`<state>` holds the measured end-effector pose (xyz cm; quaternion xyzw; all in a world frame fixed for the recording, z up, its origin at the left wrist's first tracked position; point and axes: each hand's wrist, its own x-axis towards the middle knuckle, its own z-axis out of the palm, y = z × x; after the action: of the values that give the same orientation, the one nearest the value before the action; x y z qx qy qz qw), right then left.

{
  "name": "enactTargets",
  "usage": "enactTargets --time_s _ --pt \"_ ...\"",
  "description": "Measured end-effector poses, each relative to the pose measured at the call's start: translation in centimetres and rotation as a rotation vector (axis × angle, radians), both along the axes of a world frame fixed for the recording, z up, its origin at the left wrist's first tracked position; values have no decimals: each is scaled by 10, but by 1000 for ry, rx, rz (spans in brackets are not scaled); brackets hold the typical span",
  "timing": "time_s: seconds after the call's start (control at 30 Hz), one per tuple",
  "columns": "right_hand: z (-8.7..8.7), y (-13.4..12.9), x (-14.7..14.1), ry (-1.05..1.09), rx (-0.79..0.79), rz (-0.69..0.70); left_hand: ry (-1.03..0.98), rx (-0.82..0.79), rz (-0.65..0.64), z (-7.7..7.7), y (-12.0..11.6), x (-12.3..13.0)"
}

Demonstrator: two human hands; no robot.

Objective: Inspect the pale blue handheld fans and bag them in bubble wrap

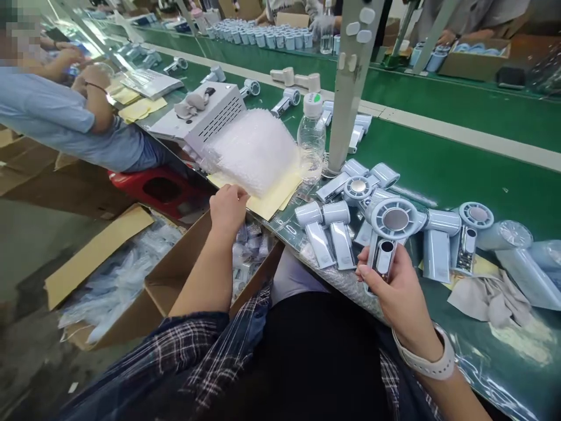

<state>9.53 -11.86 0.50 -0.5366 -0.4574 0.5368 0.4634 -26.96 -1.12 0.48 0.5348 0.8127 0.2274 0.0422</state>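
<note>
My right hand is closed around the handle of a light-blue handheld fan, held upright above the near table edge. Its round spoked head with a silver centre faces me, and the handle's open side shows a dark oval part. My left hand is closed at the near edge of the yellow sheets, beside a stack of clear plastic bags. Whatever its fingertips hold, if anything, is hidden. Several similar fans lie heaped on the green table around the held one.
A clear bottle stands beside a metal post. Behind the bags is a white vented box. A grey cloth lies at right. Cardboard boxes with plastic-wrapped items stand below at left. A co-worker sits at left.
</note>
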Motion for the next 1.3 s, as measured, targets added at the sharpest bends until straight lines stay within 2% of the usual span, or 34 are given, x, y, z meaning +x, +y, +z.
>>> enactTargets --time_s 0.03,0.07,0.13,0.17,0.2,0.23,0.3,0.37,0.5,0.6,0.67,0.73,0.8,0.87,0.93,1.03,1.1,1.13,1.2,1.23,1.3 --pt "0 -1 0 -36 -1 -4 -35 64 -79 10 -6 15" --pt "0 -2 0 -64 -4 -7 -103 160 -210 20 -13 34" --pt "1 -2 -1 -96 -15 -9 -308 344 -640 38 -27 80" --pt "1 -3 -2 -105 -18 -14 -381 381 -841 45 -33 104" --pt "1 -3 -3 -115 -18 -24 -426 414 -976 50 -37 126" --pt "1 -4 -4 -127 -15 -39 -456 430 -1057 53 -40 146" --pt "1 -5 -5 -158 -8 -77 -480 458 -1109 54 -42 174" --pt "1 -6 -5 -200 -12 -116 -468 481 -1086 49 -41 189" --pt "0 -6 -3 -333 -30 -159 -510 449 -1044 37 -36 195" --pt "-4 -4 -2 -469 -12 -181 -685 363 -1057 30 -31 197" --pt "-6 -3 -1 -575 -2 -216 -851 274 -1015 28 -27 197" --pt "-7 -1 -1 -701 1 -246 -1036 167 -966 28 -24 195" --pt "-7 2 0 -823 0 -238 -1133 72 -980 30 -25 193" --pt "-6 6 1 -888 -2 -199 -1109 28 -1015 30 -26 193" --pt "-5 10 2 -865 -10 -157 -1042 31 -1011 29 -23 190" --pt "-7 13 6 -705 3 -113 -939 13 -1125 30 -6 164" --pt "-8 12 10 -555 -2 -58 -775 35 -1218 36 11 122" --pt "-8 11 12 -485 -14 -30 -630 75 -1185 40 19 96" --pt "-5 8 13 -377 -42 0 -240 173 -937 46 33 41" --pt "-4 7 13 -337 -50 5 -15 104 -874 47 39 17" --pt "-1 6 9 -249 -57 31 391 -121 -852 42 49 -17"
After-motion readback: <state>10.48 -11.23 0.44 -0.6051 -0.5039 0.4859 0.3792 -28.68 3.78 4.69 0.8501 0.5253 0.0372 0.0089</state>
